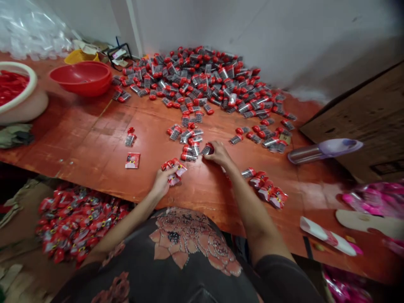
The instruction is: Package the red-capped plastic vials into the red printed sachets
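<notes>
My left hand [163, 180] is closed around a small stack of red printed packets [175, 169] near the front edge of the orange-red table [94, 143]. My right hand [217, 153] reaches forward and pinches a small clear tube with a red cap [208, 149] at the edge of a loose cluster of such tubes [188, 141]. A large pile of the same red-capped tubes [205, 80] lies farther back against the wall. One red packet [132, 160] lies alone to the left. More filled packets [268, 189] lie beside my right forearm.
A red basin [82, 78] and a white bowl of red caps [15, 90] stand at the back left. A purple-handled tool [325, 150] lies at the right by a cardboard box [362, 113]. Below the table's left front is a heap of finished packets [75, 223].
</notes>
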A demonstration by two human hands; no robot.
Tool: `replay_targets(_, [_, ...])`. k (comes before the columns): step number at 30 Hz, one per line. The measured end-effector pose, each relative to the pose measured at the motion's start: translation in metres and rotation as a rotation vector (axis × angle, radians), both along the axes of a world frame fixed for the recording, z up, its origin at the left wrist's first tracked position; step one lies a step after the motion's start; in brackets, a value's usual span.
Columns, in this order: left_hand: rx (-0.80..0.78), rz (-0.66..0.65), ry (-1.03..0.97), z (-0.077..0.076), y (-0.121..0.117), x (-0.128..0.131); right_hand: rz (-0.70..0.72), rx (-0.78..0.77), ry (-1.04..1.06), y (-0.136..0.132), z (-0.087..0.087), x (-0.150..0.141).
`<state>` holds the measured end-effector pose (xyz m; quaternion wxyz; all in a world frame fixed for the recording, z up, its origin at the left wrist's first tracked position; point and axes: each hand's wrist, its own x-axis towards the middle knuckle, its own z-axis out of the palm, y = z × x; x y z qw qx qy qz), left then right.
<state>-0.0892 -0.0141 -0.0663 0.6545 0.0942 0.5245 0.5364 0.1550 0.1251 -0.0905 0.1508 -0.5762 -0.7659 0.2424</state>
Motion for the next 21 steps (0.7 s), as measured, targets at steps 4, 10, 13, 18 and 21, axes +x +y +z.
replay_targets(4, [-0.012,-0.012,-0.062,0.006,0.006,-0.001,0.229,-0.060,0.004,-0.034,-0.001,0.004])
replay_targets(10, [-0.019,0.049,-0.218,0.014,0.014,0.003,-0.175,0.044,0.031,-0.093,0.001,-0.019])
replay_targets(13, [-0.059,0.068,-0.263,0.018,0.018,0.007,-0.372,0.057,0.000,-0.104,0.000,-0.035])
replay_targets(18, [-0.067,0.137,-0.339,0.021,0.023,0.011,-0.364,-0.022,0.409,-0.117,0.011,-0.050])
replay_targets(21, [-0.047,0.137,-0.385,0.020,0.025,0.013,-0.285,-0.092,0.724,-0.135,0.032,-0.062])
